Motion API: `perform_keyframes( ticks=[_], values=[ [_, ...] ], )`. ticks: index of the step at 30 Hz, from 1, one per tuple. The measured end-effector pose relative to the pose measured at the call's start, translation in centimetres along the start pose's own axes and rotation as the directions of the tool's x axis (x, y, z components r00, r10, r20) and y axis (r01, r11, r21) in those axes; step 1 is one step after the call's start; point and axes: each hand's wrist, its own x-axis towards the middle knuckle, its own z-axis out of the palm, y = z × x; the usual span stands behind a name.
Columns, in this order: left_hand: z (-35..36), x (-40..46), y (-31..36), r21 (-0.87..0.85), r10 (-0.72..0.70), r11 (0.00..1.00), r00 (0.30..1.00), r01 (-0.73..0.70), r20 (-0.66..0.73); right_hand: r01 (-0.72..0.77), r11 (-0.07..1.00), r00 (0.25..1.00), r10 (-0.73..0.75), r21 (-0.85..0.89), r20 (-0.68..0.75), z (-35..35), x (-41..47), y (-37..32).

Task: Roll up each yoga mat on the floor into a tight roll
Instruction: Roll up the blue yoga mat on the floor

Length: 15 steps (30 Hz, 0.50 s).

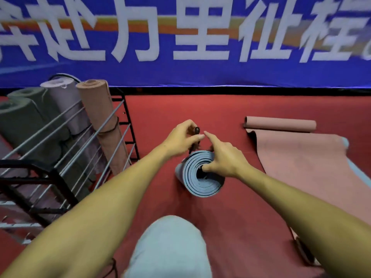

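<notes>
A blue-grey yoga mat stands rolled up on its end on the red floor, its spiral end facing me. My left hand pinches a dark cord just above the roll. My right hand rests on the top of the roll, thumb dipped into the centre hole and forefinger pointing toward the cord. To the right a pink mat lies mostly flat on the floor, with only its far end curled into a small roll.
A black and silver metal rack at the left holds several rolled mats, among them a tan one tied with cord. A blue banner with white characters covers the wall behind. My knee in light trousers is at the bottom centre.
</notes>
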Motion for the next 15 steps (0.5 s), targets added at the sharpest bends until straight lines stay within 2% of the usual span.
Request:
perform_keyframes(
  ticks=[3, 6, 9, 11, 15],
  values=[
    [0.3, -0.4, 4.0, -0.111, 0.093, 0.991, 0.973, -0.071, 0.211, -0.029, 0.985, 0.999, 0.026, 0.171, 0.018, -3.4, -1.8, 0.6],
    [0.0, -1.9, 5.6, -0.179, 0.145, 0.980, 0.940, -0.092, 0.309, -0.016, 0.956, 1.000, 0.009, 0.293, 0.024, -5.0, -3.2, 1.6],
    [-0.8, -3.0, 6.4, -0.137, 0.172, 0.982, 0.911, -0.130, 0.375, 0.034, 0.945, 0.995, -0.062, 0.327, 0.076, -5.3, -4.2, 1.4],
    [-1.0, -3.6, 6.8, -0.133, 0.182, 0.981, 0.914, -0.142, 0.363, 0.031, 0.949, 0.993, -0.065, 0.313, 0.098, -5.2, -4.5, 0.7],
    [-0.3, -3.9, 6.1, -0.212, 0.220, 0.962, 0.948, -0.172, 0.229, -0.038, 0.932, 0.998, 0.019, 0.360, 0.057, -4.6, -4.7, 0.2]
  ],
)
